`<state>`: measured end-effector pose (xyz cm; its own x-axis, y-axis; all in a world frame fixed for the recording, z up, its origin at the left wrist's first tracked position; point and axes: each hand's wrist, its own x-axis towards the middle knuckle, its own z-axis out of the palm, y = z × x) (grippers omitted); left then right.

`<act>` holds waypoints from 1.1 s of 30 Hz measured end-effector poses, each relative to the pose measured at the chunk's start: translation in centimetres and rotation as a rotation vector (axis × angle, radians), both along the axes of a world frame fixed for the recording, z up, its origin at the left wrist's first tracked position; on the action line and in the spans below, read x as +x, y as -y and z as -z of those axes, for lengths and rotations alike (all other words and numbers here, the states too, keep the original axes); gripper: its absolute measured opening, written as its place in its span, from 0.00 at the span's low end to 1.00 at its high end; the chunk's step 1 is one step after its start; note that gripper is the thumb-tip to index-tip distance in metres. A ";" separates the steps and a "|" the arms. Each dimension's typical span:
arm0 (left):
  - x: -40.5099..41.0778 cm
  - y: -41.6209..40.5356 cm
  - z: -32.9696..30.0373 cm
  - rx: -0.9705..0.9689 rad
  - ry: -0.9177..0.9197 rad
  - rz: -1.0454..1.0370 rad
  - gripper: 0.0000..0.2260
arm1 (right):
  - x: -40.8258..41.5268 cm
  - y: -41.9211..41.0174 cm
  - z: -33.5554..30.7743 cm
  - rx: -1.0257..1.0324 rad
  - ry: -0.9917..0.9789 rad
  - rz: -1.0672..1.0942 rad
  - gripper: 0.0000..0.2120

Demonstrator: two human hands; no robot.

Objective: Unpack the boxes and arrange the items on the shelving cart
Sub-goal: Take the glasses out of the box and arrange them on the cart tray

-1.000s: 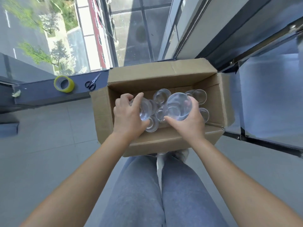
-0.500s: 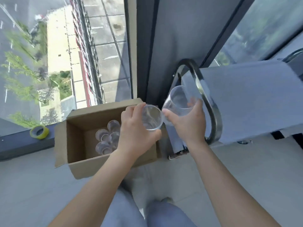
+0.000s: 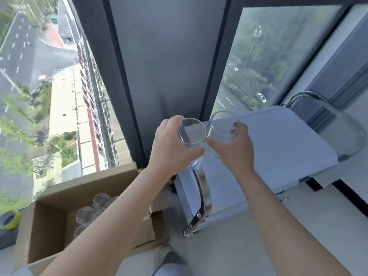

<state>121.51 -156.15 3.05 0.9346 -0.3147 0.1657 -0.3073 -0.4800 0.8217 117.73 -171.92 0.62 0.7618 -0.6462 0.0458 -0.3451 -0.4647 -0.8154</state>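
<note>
Over the near corner of the cart's top shelf (image 3: 278,148), both hands carry a clear glass apiece. Left hand (image 3: 171,146) has its fingers (image 3: 172,120) and thumb curled round the left glass (image 3: 191,136), gripping it at the side just below the rim. Right hand (image 3: 235,148) likewise wraps the right glass (image 3: 223,128), thumb on the near side, fingertips on the far side. The two glasses sit just beside each other, possibly touching; cannot tell. Both appear to be above the shelf, not yet set down, though the left one hangs close to the shelf edge by the chrome handle (image 3: 205,188). Step in hand, as I judge it: transfer from box to cart. Open cardboard box (image 3: 49,232) on the floor to the left holds more glasses (image 3: 93,210). Tape roll (image 3: 10,220) lies on the sill beyond it. Next move calls for lowering each glass upright onto flat shelf, well inside the edge, and keeping them from knocking together before the fingers let go
</note>
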 end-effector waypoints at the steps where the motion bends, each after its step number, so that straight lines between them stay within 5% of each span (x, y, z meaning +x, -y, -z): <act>1: 0.9 1.0 0.2 -0.011 -0.015 0.004 0.36 | 0.7 0.9 0.5 0.003 -0.011 0.007 0.43; 14: 10.2 11.7 5.2 0.112 -0.139 -0.008 0.33 | 10.1 10.6 7.5 0.062 -0.104 0.066 0.41; 33: 13.6 17.2 13.7 0.277 -0.281 -0.477 0.32 | 19.4 13.1 14.4 0.121 -0.124 -0.148 0.40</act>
<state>135.07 -173.39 -10.69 0.9790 0.1522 -0.1355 0.2037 -0.7185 0.6650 137.10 -185.05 -13.79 0.8437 -0.5221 -0.1249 -0.3813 -0.4189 -0.8241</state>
